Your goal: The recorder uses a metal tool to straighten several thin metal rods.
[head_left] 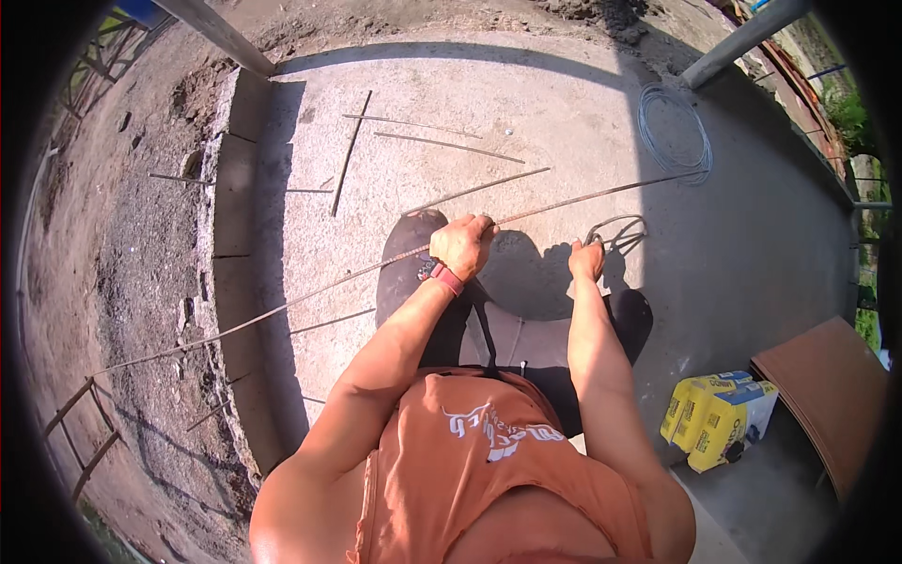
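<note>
A long ribbed steel bar [303, 302] runs aslant across the view, over a block wall at the left and up towards a wire coil at the right. My left hand [464, 245] is closed around its middle, above my left knee, with a watch and a red band at the wrist. My right hand [587, 259] grips a thin dark metal object [607, 222] with a curved, open shape; its kind is unclear. Past my left knee lies a shorter steel rod [479, 190] on the concrete floor. Farther off are a thin rod [451, 147] and two crossed rods [352, 151].
A coil of wire [641, 127] lies at the upper right, near a post [740, 46]. A low concrete-block wall [236, 190] borders the floor on the left. At the lower right are a yellow printed package [694, 416] and a brown board [831, 388]. Another post [218, 35] stands at the upper left.
</note>
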Action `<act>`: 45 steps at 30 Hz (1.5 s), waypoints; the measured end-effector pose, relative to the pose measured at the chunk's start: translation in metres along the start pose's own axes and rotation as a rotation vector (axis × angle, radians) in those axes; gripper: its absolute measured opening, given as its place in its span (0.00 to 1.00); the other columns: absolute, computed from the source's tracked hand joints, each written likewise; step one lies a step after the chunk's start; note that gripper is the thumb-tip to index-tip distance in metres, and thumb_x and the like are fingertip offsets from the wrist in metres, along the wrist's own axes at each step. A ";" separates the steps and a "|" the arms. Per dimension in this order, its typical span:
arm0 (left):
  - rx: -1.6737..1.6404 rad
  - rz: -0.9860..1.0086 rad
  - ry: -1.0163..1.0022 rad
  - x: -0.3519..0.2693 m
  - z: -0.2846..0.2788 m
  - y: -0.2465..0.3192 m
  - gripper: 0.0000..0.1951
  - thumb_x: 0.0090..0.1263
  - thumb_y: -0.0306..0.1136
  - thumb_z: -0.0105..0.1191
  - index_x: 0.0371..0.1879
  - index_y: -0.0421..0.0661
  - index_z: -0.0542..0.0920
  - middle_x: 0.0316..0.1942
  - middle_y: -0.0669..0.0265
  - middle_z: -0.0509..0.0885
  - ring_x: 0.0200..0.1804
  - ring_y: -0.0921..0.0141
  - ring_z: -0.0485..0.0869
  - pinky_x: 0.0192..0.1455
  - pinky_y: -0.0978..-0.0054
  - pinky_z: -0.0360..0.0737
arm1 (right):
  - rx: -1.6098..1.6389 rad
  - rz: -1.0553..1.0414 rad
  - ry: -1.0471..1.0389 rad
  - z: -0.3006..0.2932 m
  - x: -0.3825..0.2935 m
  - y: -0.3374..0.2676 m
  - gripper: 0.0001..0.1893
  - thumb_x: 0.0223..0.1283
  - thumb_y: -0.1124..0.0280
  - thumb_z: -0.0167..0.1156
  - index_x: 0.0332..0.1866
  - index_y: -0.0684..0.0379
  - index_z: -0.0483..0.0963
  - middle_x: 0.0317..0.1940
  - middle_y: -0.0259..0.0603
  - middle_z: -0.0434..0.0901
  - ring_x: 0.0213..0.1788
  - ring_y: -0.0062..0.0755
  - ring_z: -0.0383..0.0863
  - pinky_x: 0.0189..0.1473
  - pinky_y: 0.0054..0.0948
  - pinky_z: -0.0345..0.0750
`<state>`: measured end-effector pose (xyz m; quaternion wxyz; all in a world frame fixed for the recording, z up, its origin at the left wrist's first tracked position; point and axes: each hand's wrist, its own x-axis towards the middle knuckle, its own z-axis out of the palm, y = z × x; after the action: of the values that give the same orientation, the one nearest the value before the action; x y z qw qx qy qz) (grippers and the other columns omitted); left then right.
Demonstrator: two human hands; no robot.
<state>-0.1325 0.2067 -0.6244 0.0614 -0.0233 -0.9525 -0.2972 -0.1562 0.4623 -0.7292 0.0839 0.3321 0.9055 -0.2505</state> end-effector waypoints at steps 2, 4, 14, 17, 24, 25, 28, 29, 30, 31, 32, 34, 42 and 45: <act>-0.049 0.019 0.039 -0.003 0.005 -0.001 0.07 0.59 0.41 0.57 0.29 0.53 0.81 0.25 0.67 0.80 0.29 0.63 0.81 0.31 0.64 0.75 | -0.020 -0.098 -0.173 0.013 0.026 0.010 0.26 0.57 0.55 0.59 0.49 0.70 0.72 0.47 0.61 0.76 0.51 0.55 0.76 0.52 0.42 0.73; -0.040 -0.010 0.007 -0.008 0.008 0.000 0.07 0.60 0.41 0.56 0.29 0.53 0.81 0.26 0.67 0.81 0.30 0.62 0.81 0.31 0.64 0.76 | 0.322 0.025 -0.143 -0.001 0.045 0.007 0.33 0.63 0.44 0.44 0.53 0.69 0.70 0.51 0.60 0.74 0.55 0.52 0.73 0.57 0.42 0.69; -0.118 -0.047 -0.373 0.014 -0.017 0.006 0.14 0.62 0.45 0.53 0.37 0.48 0.82 0.30 0.56 0.84 0.36 0.55 0.82 0.39 0.61 0.78 | 1.971 -0.130 -0.496 -0.168 0.103 -0.048 0.22 0.71 0.49 0.36 0.34 0.57 0.66 0.18 0.31 0.61 0.20 0.24 0.62 0.28 0.26 0.66; -0.114 -0.060 -0.508 0.015 -0.034 0.001 0.16 0.61 0.46 0.52 0.36 0.45 0.82 0.31 0.54 0.84 0.38 0.56 0.83 0.42 0.62 0.78 | 2.006 0.200 -0.303 -0.134 0.090 -0.063 0.19 0.71 0.53 0.40 0.27 0.55 0.63 0.13 0.29 0.53 0.13 0.22 0.50 0.17 0.23 0.53; -0.007 -0.164 -0.426 0.003 -0.036 0.017 0.16 0.57 0.48 0.55 0.34 0.50 0.85 0.29 0.56 0.84 0.35 0.58 0.84 0.40 0.64 0.78 | 2.058 0.518 -0.233 -0.061 0.095 -0.002 0.25 0.72 0.54 0.35 0.16 0.53 0.52 0.12 0.27 0.48 0.13 0.20 0.47 0.14 0.20 0.47; -0.001 -0.165 -0.430 0.001 -0.037 0.019 0.16 0.57 0.48 0.55 0.34 0.50 0.85 0.29 0.56 0.84 0.35 0.58 0.84 0.40 0.64 0.78 | 2.205 0.660 -0.305 -0.046 0.095 0.007 0.24 0.71 0.54 0.36 0.17 0.53 0.52 0.11 0.27 0.49 0.12 0.20 0.48 0.14 0.20 0.47; -0.014 -0.110 -0.345 -0.005 -0.046 0.020 0.12 0.57 0.44 0.56 0.31 0.50 0.84 0.24 0.59 0.84 0.30 0.59 0.83 0.35 0.64 0.78 | 2.157 0.751 -0.276 -0.001 0.095 0.015 0.23 0.71 0.55 0.37 0.18 0.54 0.54 0.11 0.27 0.50 0.12 0.20 0.48 0.13 0.19 0.47; -0.017 -0.121 -0.318 -0.009 -0.054 0.022 0.11 0.57 0.43 0.57 0.30 0.50 0.84 0.23 0.60 0.83 0.28 0.59 0.83 0.33 0.65 0.78 | 2.171 0.792 -0.369 0.008 0.098 0.011 0.23 0.71 0.55 0.37 0.19 0.55 0.55 0.11 0.27 0.50 0.12 0.20 0.48 0.13 0.19 0.47; -0.022 -0.113 -0.296 -0.012 -0.065 0.024 0.10 0.56 0.42 0.58 0.30 0.50 0.84 0.22 0.60 0.83 0.28 0.60 0.83 0.33 0.66 0.78 | 2.173 0.837 -0.472 0.016 0.094 0.005 0.23 0.71 0.55 0.37 0.20 0.56 0.56 0.11 0.27 0.50 0.11 0.19 0.48 0.12 0.19 0.47; -0.032 -0.097 -0.270 -0.011 -0.072 0.030 0.09 0.56 0.41 0.59 0.30 0.50 0.85 0.22 0.61 0.83 0.27 0.60 0.83 0.32 0.66 0.78 | 2.172 0.836 -0.485 0.022 0.094 -0.001 0.23 0.71 0.55 0.37 0.20 0.56 0.56 0.11 0.27 0.50 0.11 0.19 0.48 0.12 0.19 0.47; -0.027 -0.100 -0.261 -0.011 -0.080 0.038 0.09 0.56 0.41 0.59 0.30 0.50 0.85 0.22 0.61 0.83 0.27 0.60 0.83 0.32 0.66 0.78 | 2.248 0.888 -0.606 0.029 0.092 -0.007 0.23 0.71 0.55 0.35 0.18 0.55 0.55 0.11 0.28 0.50 0.11 0.20 0.48 0.13 0.19 0.48; 0.004 -0.061 -0.243 -0.007 -0.097 0.059 0.10 0.55 0.40 0.61 0.28 0.47 0.84 0.23 0.60 0.84 0.26 0.61 0.83 0.32 0.68 0.78 | 2.287 1.029 -0.791 0.043 0.089 -0.018 0.23 0.71 0.58 0.34 0.18 0.56 0.55 0.11 0.28 0.50 0.12 0.19 0.49 0.12 0.19 0.50; -0.169 0.076 -0.158 0.008 -0.116 0.094 0.10 0.57 0.37 0.62 0.29 0.44 0.82 0.22 0.60 0.83 0.24 0.65 0.82 0.28 0.72 0.76 | 2.387 1.293 -1.621 0.123 0.006 -0.070 0.09 0.51 0.80 0.44 0.19 0.55 0.59 0.15 0.30 0.55 0.17 0.22 0.54 0.17 0.21 0.54; -0.447 0.083 -0.279 0.028 -0.112 0.073 0.11 0.61 0.35 0.62 0.31 0.39 0.80 0.22 0.63 0.81 0.26 0.78 0.77 0.29 0.78 0.74 | 2.533 0.828 -1.882 0.105 0.059 -0.039 0.09 0.55 0.79 0.43 0.20 0.56 0.57 0.16 0.30 0.54 0.17 0.23 0.53 0.17 0.24 0.54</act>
<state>-0.1428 0.2029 -0.4882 -0.0651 -0.1162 -0.8607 -0.4913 -0.2277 0.4162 -0.8229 -0.3223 -0.1301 0.3812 0.8567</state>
